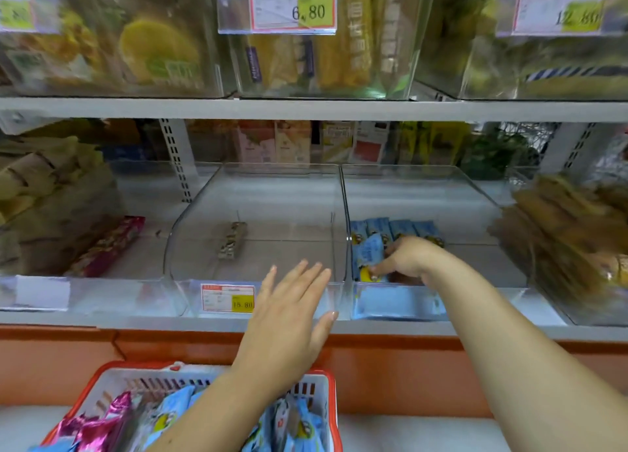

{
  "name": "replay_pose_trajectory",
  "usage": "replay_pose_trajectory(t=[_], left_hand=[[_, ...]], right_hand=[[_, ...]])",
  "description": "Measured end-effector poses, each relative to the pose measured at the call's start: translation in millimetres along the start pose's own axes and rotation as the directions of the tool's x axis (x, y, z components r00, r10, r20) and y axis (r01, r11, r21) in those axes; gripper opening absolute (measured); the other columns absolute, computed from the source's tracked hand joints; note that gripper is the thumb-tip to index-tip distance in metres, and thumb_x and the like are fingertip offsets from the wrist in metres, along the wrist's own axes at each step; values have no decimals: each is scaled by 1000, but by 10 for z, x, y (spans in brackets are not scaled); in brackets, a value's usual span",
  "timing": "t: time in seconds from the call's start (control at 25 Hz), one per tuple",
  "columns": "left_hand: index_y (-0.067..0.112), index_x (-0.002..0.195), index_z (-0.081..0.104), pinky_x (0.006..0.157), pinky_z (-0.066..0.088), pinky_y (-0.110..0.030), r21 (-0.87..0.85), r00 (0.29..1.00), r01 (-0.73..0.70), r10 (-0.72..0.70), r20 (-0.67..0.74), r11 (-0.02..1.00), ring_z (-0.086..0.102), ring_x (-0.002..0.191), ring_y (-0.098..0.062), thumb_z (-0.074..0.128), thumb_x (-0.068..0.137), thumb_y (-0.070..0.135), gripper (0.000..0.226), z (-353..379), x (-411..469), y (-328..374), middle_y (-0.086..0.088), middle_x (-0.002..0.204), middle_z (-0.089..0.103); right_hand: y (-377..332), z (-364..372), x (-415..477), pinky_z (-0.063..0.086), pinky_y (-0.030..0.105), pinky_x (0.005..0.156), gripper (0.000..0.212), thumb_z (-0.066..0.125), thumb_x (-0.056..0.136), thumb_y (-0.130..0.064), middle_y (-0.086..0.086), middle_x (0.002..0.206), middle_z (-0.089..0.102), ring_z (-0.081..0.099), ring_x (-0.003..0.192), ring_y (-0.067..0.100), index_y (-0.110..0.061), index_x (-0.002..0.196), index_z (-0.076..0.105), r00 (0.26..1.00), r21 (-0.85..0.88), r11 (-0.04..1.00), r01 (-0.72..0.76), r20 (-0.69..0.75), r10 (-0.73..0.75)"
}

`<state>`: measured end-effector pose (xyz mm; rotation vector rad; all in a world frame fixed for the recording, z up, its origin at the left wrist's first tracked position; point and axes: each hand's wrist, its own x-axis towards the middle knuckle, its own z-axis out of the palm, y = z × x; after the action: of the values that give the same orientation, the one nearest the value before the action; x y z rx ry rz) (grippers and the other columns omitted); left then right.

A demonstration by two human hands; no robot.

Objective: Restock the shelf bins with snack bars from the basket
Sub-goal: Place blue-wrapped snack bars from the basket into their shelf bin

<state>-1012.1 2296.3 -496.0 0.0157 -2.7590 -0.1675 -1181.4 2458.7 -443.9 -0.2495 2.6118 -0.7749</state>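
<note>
Closest in, the basket [142, 375] of blue snack bars [299, 428] sits just below the left hand [289, 315] — spread flat, holding nothing, nearer for the next pick — while the right hand [404, 258] curls its fingers on a blue bar [368, 252] at the right-hand bin's [424, 171] front edge.

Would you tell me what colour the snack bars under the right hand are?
The snack bars are light blue, best in the head view.
</note>
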Motion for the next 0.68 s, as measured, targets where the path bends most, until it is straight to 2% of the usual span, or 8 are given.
replay_pose_trajectory(t=[0.12,0.24,0.32,0.44,0.48,0.56,0.6,0.68], left_hand=[[30,152,21,119,-10,-33,-53,999,-41,42,4,998,3,146,-1,31,97,51,59,-20,0,-29,14,158,21],[25,150,26,118,-9,-25,-139,994,-99,92,-53,985,3,145,-1,45,98,39,57,-55,-64,-91,11,156,24],[22,146,37,119,0,-22,-197,988,-96,69,-140,976,16,144,-3,51,95,32,54,-107,-221,-161,11,151,32],[19,135,52,111,23,-18,-272,972,6,-69,-224,962,42,129,-9,55,92,29,44,-133,-603,-382,8,134,53],[19,132,55,106,27,-18,-302,972,79,-141,-189,950,47,123,-12,58,91,27,41,-116,-747,-473,6,130,56],[20,131,56,102,32,-20,-372,953,287,-303,16,883,51,121,-14,63,91,23,41,-52,-1053,-651,4,130,57],[21,134,54,102,33,-21,-378,920,391,-366,139,839,50,122,-13,62,92,24,43,7,-1212,-734,4,133,55],[23,141,46,103,36,-24,-318,836,530,-421,352,786,49,124,-11,59,94,29,49,148,-1530,-862,4,141,49]], right_hand=[[-112,44,42,48,30,83,49,78,79,-31,9,117,64,60,99,23,-4,117,62,998,-235,972,-9,58,23],[-134,40,-17,48,31,87,49,71,84,-31,10,122,62,59,108,25,-7,126,60,997,-336,942,-12,73,38],[-163,10,-124,45,31,91,47,63,91,-30,11,126,60,57,113,26,-8,131,56,1000,-357,934,20,-13,-27],[-204,39,-419,48,32,86,34,56,95,-26,5,110,67,62,101,24,-19,128,57,883,11,954,300,-381,-274],[-212,107,-584,53,35,81,26,54,94,-26,-2,97,69,65,90,20,-27,120,60,807,162,879,449,-495,-321],[-223,403,-918,55,33,65,17,51,93,-31,-9,79,66,64,71,11,-40,102,60,721,264,746,612,-574,-388],[-217,630,-1072,53,30,59,16,50,92,-31,-10,78,65,62,67,9,-42,99,59,718,273,719,639,-548,-430],[-173,1160,-1279,50,28,59,18,52,94,-26,-7,78,62,60,66,11,-43,98,58,793,305,743,595,-375,-481]])
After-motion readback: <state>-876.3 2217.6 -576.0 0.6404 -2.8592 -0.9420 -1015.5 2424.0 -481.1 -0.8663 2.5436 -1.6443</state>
